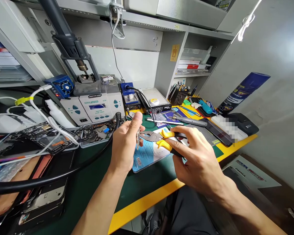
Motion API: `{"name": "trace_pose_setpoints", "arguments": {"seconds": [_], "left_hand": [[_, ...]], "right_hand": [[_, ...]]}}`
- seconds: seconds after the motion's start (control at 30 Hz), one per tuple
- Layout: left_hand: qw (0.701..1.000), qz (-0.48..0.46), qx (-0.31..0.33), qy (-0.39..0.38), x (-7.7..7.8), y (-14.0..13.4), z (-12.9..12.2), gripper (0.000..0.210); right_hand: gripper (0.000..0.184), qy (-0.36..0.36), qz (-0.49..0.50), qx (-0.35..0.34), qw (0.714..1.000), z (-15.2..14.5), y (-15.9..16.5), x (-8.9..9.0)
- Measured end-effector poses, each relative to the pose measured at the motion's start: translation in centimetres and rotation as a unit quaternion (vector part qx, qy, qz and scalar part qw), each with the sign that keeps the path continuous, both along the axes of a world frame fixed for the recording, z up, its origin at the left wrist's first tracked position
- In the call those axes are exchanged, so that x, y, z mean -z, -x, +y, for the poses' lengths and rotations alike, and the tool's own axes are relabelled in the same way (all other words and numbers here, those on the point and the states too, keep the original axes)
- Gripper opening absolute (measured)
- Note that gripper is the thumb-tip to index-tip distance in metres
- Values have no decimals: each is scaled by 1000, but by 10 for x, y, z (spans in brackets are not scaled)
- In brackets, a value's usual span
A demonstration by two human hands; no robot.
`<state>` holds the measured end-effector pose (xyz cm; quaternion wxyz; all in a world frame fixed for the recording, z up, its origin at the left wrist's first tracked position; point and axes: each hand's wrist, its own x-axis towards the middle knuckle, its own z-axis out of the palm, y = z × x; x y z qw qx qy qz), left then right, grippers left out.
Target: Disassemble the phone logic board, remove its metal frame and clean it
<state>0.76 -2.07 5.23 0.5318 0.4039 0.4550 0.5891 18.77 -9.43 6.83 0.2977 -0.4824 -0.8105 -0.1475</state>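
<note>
My right hand (198,160) is wrapped round the yellow-and-black handles of a pair of pliers (150,136). Their grey jaws point left, reaching the thin piece in my other hand; whether they grip it I cannot tell. Between thumb and fingers, my left hand (124,143) pinches a small, thin piece (138,139) seen edge-on, which looks like a circuit board. Most of it is hidden by the hand. Below both hands lies a blue-and-white booklet or packet (144,158) on the green mat (147,186).
A black hose (93,161) crosses the left side. Behind stand a hot-air station (98,107) and a tray of circuit boards (98,133). Phone parts (44,199) lie at left. On the right are a grey-handled tool (191,120), a phone (219,132) and a blue spray can (242,93).
</note>
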Motion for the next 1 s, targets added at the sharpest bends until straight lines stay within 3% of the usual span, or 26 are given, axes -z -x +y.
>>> {"name": "trace_pose_setpoints", "arguments": {"seconds": [0.37,0.53,0.83,1.0], "left_hand": [[999,25,11,-25,-1,0,-3,54],[998,-12,47,-32,-4,0,-5,55],[996,-79,13,-31,-7,-6,-7,61],[989,-138,41,-45,-11,-6,-11,62]], "right_hand": [[41,-20,39,-14,999,4,2,-3],[38,-20,52,-19,998,2,0,-4],[47,-41,78,-19,996,-1,3,-1],[47,-38,92,-25,995,-3,4,6]]}}
